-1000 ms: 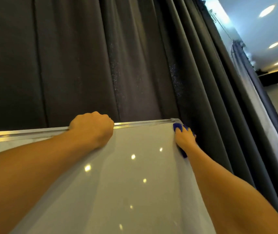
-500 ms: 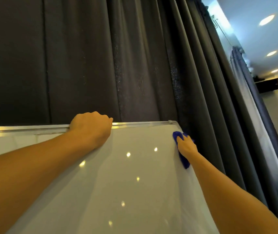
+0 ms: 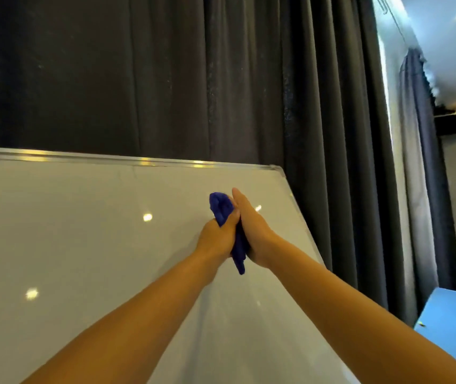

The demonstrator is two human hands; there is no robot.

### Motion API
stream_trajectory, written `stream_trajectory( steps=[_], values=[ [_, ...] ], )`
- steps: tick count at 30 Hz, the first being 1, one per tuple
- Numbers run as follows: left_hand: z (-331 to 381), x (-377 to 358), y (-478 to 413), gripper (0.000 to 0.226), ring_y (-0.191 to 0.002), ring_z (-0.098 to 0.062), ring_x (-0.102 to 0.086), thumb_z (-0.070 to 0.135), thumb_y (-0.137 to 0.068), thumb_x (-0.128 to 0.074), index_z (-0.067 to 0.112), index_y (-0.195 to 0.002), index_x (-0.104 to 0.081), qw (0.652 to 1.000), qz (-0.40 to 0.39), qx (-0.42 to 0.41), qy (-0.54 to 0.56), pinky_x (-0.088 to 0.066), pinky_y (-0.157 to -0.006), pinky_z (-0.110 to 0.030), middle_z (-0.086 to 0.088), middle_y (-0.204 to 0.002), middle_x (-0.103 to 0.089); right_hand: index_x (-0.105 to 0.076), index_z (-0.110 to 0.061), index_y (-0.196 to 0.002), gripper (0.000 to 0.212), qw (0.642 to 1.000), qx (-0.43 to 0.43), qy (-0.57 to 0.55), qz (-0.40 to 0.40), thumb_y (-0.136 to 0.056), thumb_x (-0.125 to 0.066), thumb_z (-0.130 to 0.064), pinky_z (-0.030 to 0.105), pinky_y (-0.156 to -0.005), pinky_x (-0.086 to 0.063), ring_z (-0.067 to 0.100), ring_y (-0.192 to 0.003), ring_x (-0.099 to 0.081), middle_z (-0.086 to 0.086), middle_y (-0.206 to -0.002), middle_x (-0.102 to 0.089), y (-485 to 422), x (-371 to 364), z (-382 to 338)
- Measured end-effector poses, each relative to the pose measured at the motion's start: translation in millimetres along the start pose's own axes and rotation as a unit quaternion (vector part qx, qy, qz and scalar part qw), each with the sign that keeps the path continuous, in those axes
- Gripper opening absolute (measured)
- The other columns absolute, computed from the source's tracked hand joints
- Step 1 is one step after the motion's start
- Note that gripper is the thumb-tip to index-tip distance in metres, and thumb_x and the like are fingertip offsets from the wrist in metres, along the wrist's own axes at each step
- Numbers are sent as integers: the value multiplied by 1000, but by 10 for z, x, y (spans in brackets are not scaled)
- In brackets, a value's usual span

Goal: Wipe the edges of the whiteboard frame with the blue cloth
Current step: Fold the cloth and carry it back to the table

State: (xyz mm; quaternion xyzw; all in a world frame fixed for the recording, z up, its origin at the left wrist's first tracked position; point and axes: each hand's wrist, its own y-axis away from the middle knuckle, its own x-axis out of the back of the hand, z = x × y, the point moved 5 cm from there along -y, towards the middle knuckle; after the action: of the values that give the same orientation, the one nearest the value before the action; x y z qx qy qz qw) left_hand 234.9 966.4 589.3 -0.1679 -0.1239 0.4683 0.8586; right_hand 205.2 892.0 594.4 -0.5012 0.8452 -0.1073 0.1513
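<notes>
Both hands are raised in front of the board (image 3: 88, 245), pressed together with the cloth (image 3: 222, 207) sandwiched between them. The left hand (image 3: 217, 239) is clenched around the cloth's middle, fingers wrapped over it. The right hand (image 3: 251, 231) lies flat against the cloth's other side, fingers straight and pointing up and slightly left; it presses rather than grips.

The cloth is bunched into a narrow roll. Long axis runs near vertical, tilted a little. Upper end sticks out above the left hand as a rounded blue wad, just left of the right fingertips. Lower end hangs as a thin tail below the heels of both hands, between the wrists. Middle part hidden by the palms.

The cloth is off the frame (image 3: 143, 161), in front of the white face, right of centre. Cannot tell whether it touches the board.

The top frame rail runs left to right above the hands, well apart from them, bare along its whole visible length. The top right corner sits up and right of the hands. The right frame edge slopes down to the right, near the right forearm. A dark curtain (image 3: 165, 73) hangs close behind the top rail and right edge. A blue surface (image 3: 453, 320) shows at lower right, beyond the board.
</notes>
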Motion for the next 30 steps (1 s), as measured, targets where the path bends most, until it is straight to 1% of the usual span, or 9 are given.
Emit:
stream_trajectory(
  steps=[2, 4, 6, 8, 10, 13, 16, 23, 30],
  values=[
    [-121, 109, 422, 24, -84, -24, -71, 38, -93, -54, 17, -98, -66, 993, -18, 58, 100, -57, -71, -38, -6, -88, -76, -63, -33, -127, 57, 998, -9, 32, -62, -90, -40, -71, 38, -98, -47, 18, -115, -61, -4, -123, -67, 413, -24, 60],
    [-314, 200, 864, 27, -92, -27, -71, 35, -93, -53, 16, -105, -67, 979, -64, 116, 156, -57, -77, -40, -8, -96, -76, -61, -31, -125, 47, 992, -30, 69, -98, -93, -47, -63, 38, -102, -42, 14, -113, -60, -9, -120, -66, 847, 47, 169],
    [-563, 267, 1334, 36, -106, -32, -66, 31, -91, -49, 13, -118, -64, 958, -123, 166, 199, -53, -91, -46, -12, -111, -72, -55, -33, -129, 38, 987, -40, 128, -93, -94, -59, -46, 39, -101, -47, 16, -110, -62, -8, -118, -67, 1267, 186, 344],
    [-786, 275, 1769, 41, -114, -35, -61, 29, -90, -46, 11, -124, -61, 931, -186, 204, 238, -51, -94, -46, -15, -121, -67, -48, -34, -139, 52, 982, -58, 164, -78, -91, -67, -33, 39, -90, -56, 22, -110, -64, -3, -125, -63, 1654, 384, 546],
    [-997, 210, 2161, 45, -117, -38, -59, 28, -88, -46, 8, -126, -60, 912, -230, 233, 248, -49, -96, -46, -18, -126, -64, -57, -26, -131, 48, 980, -99, 158, -71, -86, -75, -27, 36, -79, -61, 23, -104, -68, 1, -121, -66, 2057, 614, 786],
    [-1293, 59, 2676, 43, -106, -35, -64, 27, -87, -46, 7, -121, -61, 921, -179, 288, 191, -49, -93, -44, -16, -115, -70, -72, -15, -107, 23, 975, -169, 136, -53, -85, -76, -20, 35, -78, -62, 23, -96, -72, 6, -106, -75, 2660, 971, 1123],
    [-1536, -162, 3083, 30, -92, -27, -70, 32, -90, -56, 11, -109, -66, 933, -137, 293, 160, -54, -80, -39, -8, -97, -76, -69, -11, -111, 25, 974, -199, 111, -5, -87, -74, -16, 41, -83, -61, 28, -104, -69, 9, -111, -74, 3187, 1314, 1417],
    [-1970, -1135, 3683, 29, -100, -23, -65, 28, -89, -65, 12, -114, -63, 966, -97, 235, 40, -54, -77, -38, -6, -111, -69, -73, -16, -103, 18, 969, -202, 17, 144, -85, -75, -14, 31, -65, -60, 24, -93, -73, 6, -102, -76, 4139, 2340, 1767],
    [-2365, -2940, 4164, 17, -94, -27, -67, 26, -88, -68, 10, -94, -68, 969, -122, 215, 15, -55, -79, -42, -12, -98, -73, -75, -19, -94, 10, 954, -206, 40, 213, -88, -71, -13, 43, -81, -61, 26, -92, -72, 5, -92, -78, 4895, 4130, 1898]
  ],
)
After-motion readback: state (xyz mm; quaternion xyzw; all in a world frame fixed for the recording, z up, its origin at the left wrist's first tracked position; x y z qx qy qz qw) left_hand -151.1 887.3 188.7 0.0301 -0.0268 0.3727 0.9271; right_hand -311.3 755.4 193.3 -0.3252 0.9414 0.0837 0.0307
